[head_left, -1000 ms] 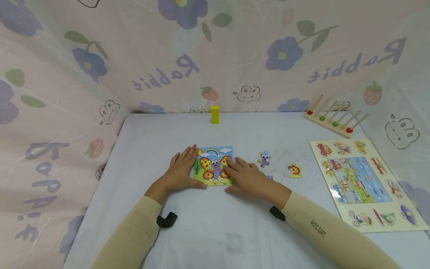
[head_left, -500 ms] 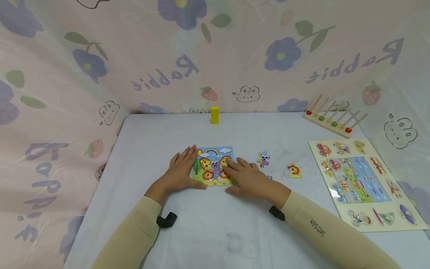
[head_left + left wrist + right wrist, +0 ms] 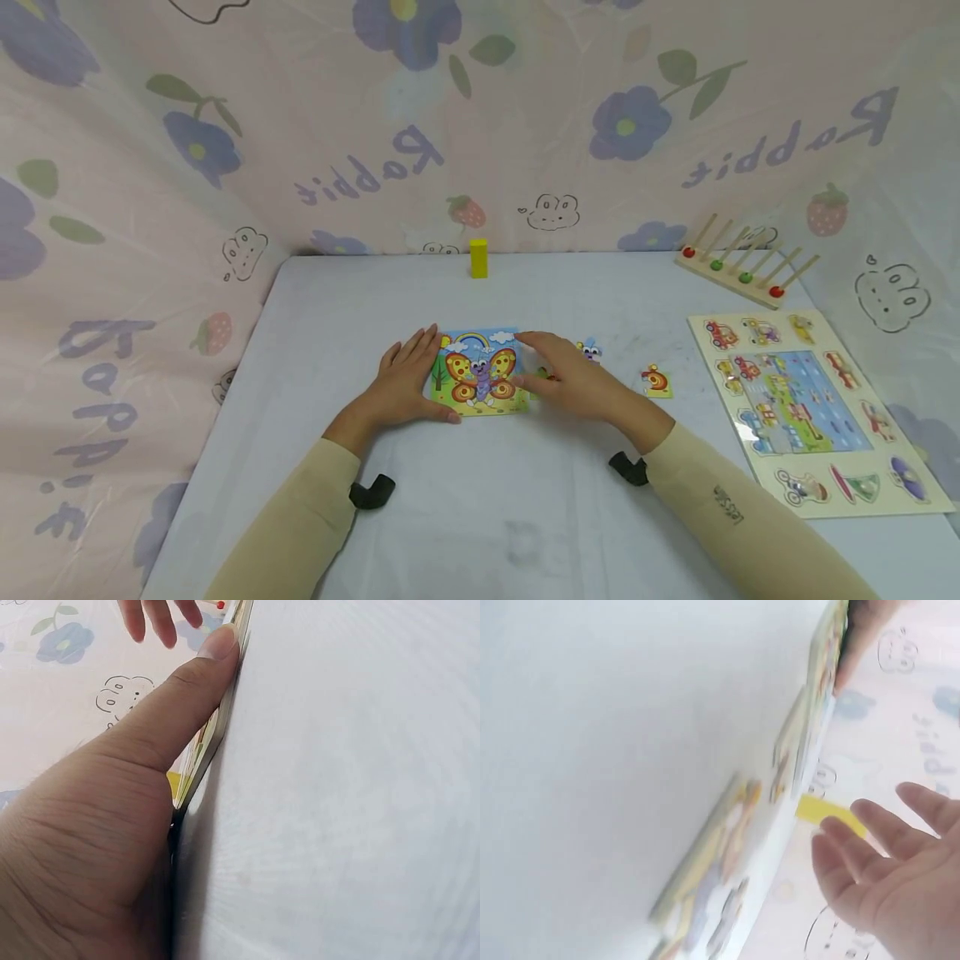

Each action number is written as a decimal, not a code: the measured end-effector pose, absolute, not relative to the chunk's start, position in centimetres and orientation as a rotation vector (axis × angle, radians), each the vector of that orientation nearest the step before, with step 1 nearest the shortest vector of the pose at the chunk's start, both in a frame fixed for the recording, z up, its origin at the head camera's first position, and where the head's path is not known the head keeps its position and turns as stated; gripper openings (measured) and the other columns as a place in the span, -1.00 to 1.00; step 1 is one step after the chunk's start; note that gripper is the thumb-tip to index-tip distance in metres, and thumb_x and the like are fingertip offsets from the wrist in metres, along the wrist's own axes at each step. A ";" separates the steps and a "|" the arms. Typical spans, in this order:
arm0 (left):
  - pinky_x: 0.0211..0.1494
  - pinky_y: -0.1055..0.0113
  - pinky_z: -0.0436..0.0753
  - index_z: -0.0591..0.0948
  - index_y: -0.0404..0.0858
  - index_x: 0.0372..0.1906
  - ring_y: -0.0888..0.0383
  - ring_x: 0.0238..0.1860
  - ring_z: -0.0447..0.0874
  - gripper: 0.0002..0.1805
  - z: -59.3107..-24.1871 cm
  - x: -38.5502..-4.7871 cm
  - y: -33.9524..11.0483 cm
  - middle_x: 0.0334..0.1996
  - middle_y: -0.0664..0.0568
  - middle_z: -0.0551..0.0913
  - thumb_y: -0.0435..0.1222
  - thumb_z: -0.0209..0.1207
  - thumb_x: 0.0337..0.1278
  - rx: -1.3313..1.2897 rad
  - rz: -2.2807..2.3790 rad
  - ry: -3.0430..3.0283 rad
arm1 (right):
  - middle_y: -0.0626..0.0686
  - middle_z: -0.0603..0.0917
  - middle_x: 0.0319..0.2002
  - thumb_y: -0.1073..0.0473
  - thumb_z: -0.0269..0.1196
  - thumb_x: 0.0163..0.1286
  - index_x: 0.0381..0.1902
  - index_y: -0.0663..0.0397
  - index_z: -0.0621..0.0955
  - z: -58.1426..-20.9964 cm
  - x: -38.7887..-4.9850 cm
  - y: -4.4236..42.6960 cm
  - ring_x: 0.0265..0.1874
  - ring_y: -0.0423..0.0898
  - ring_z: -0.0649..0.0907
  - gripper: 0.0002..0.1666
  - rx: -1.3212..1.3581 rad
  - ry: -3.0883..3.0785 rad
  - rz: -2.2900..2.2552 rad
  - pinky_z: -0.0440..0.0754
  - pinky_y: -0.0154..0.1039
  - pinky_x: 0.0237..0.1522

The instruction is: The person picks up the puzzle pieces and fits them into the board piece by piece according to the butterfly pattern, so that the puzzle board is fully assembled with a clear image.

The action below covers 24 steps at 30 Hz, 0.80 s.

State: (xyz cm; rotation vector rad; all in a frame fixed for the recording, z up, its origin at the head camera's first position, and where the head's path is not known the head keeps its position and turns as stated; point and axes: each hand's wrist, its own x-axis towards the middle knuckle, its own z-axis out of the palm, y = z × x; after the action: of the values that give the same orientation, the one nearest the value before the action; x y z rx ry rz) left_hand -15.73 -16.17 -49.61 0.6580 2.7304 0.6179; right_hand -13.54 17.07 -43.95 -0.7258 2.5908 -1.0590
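A square butterfly picture board (image 3: 482, 373) lies at the middle of the table. My left hand (image 3: 402, 381) rests along its left side, fingers spread, thumb at the near-left corner. In the left wrist view that thumb (image 3: 187, 690) lies along the board's edge. Just off the right side, my right hand (image 3: 573, 379) holds nothing; its thumb and forefinger are apart. Its fingers look loosely bent in the right wrist view. Beneath it shows part of a jigsaw piece (image 3: 543, 374). Behind it, a purple jigsaw piece (image 3: 591, 348) is partly hidden. A jigsaw piece with an orange spiral (image 3: 657, 382) lies farther right.
A wooden vehicle puzzle board (image 3: 825, 487) lies at the right. Beyond it stands a peg rack (image 3: 731, 282) with red and green beads. One yellow block (image 3: 478, 259) stands upright near the back edge. Patterned cloth (image 3: 480, 125) hangs behind the table.
My right hand has come off the butterfly board and shifted right, uncovering its right side and a jigsaw piece. It now covers part of the purple piece. The left hand has stayed still.
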 end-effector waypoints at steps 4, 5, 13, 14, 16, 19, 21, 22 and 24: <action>0.67 -0.18 -0.33 -0.09 -0.24 0.80 0.03 0.75 -0.42 0.65 -49.6 -15.7 -16.1 0.79 0.03 -0.28 0.53 0.50 -0.21 0.658 0.626 2.730 | 0.17 0.33 0.63 -0.19 0.28 0.66 0.72 0.06 0.29 -43.5 -13.7 18.6 0.55 0.23 0.37 -0.12 -0.606 2.524 -1.235 0.42 0.32 0.44; 0.67 -0.18 -0.33 -0.09 -0.24 0.80 0.04 0.75 -0.42 0.65 -49.6 -15.7 -16.2 0.79 0.03 -0.28 0.53 0.50 -0.22 0.657 0.627 2.729 | 0.17 0.34 0.63 -0.19 0.27 0.67 0.71 0.05 0.30 -43.5 -13.8 19.0 0.54 0.23 0.39 -0.13 -0.585 2.514 -1.270 0.43 0.33 0.43; 0.67 -0.17 -0.34 -0.08 -0.23 0.80 0.04 0.75 -0.42 0.65 -49.6 -15.7 -16.1 0.79 0.05 -0.28 0.51 0.52 -0.22 0.652 0.637 2.729 | 0.26 0.41 0.56 -0.10 0.10 0.79 0.69 0.05 0.30 -43.4 -14.1 22.2 0.45 0.23 0.47 -0.30 -0.439 2.432 -1.545 0.45 0.35 0.39; 0.67 -0.17 -0.34 -0.09 -0.23 0.80 0.04 0.75 -0.43 0.65 -49.6 -15.7 -16.1 0.79 0.05 -0.29 0.52 0.52 -0.22 0.650 0.637 2.728 | 0.27 0.41 0.56 -0.10 0.06 0.80 0.70 0.06 0.29 -43.4 -14.1 22.6 0.46 0.24 0.46 -0.30 -0.418 2.413 -1.577 0.44 0.35 0.40; 0.67 -0.17 -0.34 -0.08 -0.23 0.80 0.04 0.75 -0.42 0.65 -49.7 -15.7 -16.1 0.79 0.05 -0.29 0.52 0.51 -0.22 0.651 0.635 2.731 | 0.29 0.39 0.56 -0.12 -0.01 0.83 0.70 0.09 0.28 -43.5 -14.2 23.4 0.46 0.26 0.45 -0.31 -0.378 2.370 -1.648 0.39 0.35 0.42; 0.67 -0.17 -0.34 -0.09 -0.23 0.80 0.05 0.75 -0.43 0.65 -49.7 -15.7 -16.1 0.79 0.05 -0.29 0.52 0.50 -0.22 0.648 0.635 2.728 | 0.33 0.38 0.56 -0.18 -0.09 0.84 0.69 0.11 0.27 -43.6 -14.4 24.4 0.47 0.28 0.44 -0.28 -0.313 2.320 -1.723 0.38 0.30 0.42; 0.67 -0.17 -0.34 -0.09 -0.23 0.80 0.04 0.75 -0.42 0.65 -49.7 -15.7 -16.1 0.79 0.04 -0.28 0.52 0.51 -0.22 0.648 0.640 2.726 | 0.33 0.37 0.56 -0.22 -0.14 0.84 0.69 0.12 0.26 -43.8 -14.5 25.1 0.47 0.30 0.43 -0.26 -0.273 2.303 -1.740 0.41 0.25 0.41; 0.67 -0.17 -0.34 -0.09 -0.23 0.80 0.04 0.75 -0.42 0.65 -49.7 -15.7 -16.1 0.79 0.04 -0.28 0.52 0.51 -0.22 0.647 0.639 2.725 | 0.33 0.37 0.56 -0.25 -0.16 0.83 0.70 0.12 0.26 -43.9 -14.6 25.4 0.47 0.31 0.43 -0.24 -0.254 2.298 -1.743 0.42 0.22 0.41; 0.67 -0.18 -0.33 -0.09 -0.23 0.80 0.04 0.75 -0.42 0.65 -49.6 -15.7 -16.1 0.79 0.04 -0.28 0.53 0.50 -0.22 0.645 0.631 2.725 | 0.32 0.37 0.57 -0.28 -0.20 0.83 0.71 0.13 0.24 -44.1 -14.7 25.9 0.49 0.31 0.42 -0.20 -0.221 2.296 -1.732 0.42 0.19 0.42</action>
State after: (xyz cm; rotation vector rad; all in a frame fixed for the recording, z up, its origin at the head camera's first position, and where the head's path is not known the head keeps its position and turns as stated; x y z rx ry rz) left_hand -15.65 -16.06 -49.63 0.6454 2.7252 0.6309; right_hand -14.73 25.91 -44.08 -0.2207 2.2964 -1.7325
